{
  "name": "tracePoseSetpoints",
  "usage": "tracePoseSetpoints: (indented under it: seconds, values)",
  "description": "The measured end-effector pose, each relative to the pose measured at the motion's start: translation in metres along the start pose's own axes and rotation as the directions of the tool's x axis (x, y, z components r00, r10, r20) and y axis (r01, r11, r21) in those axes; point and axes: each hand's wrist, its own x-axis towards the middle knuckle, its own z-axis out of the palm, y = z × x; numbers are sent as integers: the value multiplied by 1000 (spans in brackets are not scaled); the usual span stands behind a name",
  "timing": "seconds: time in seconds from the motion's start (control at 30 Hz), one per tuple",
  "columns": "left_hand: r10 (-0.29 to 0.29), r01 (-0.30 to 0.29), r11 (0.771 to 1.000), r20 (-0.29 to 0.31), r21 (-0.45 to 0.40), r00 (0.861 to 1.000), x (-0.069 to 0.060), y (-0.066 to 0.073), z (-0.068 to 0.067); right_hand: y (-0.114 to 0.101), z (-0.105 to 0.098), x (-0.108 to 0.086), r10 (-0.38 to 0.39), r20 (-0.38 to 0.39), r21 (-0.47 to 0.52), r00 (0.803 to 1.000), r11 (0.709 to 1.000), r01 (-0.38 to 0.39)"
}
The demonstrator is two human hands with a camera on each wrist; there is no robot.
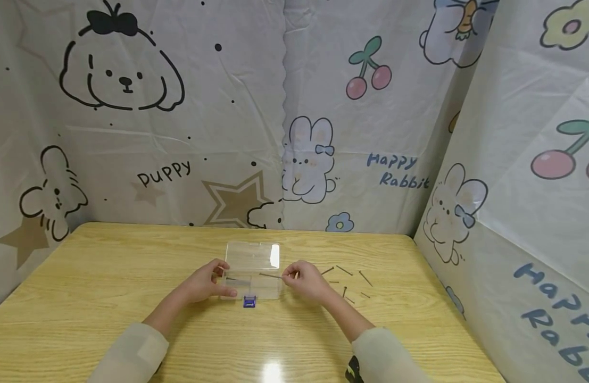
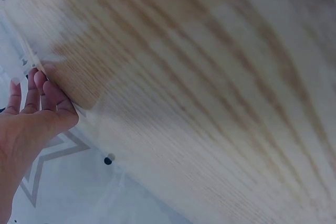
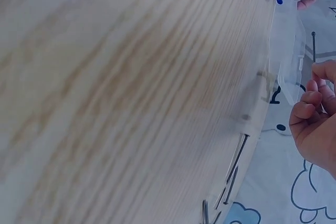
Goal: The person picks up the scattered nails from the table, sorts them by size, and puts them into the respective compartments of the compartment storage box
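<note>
A sheeted-off tabletop corner is shown; whether it is housed in a home or a studio cannot be told. A wood-grain table [image 1: 131, 260] is seen at six o'clock, enclosed at twelve and three by hung sheets [image 1: 256, 106] printed with a puppy [image 1: 125, 82] at ten and cherries [image 1: 356, 88] at one.
</note>
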Motion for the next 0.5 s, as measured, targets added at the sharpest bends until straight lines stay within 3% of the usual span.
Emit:
tracePoseSetpoints:
  seconds: [0.5]
  values:
    - [-12, 12, 1000, 8, -8, 1000, 0, 0, -1, -8, 16, 11, -12, 6, 44, 1000, 999, 11]
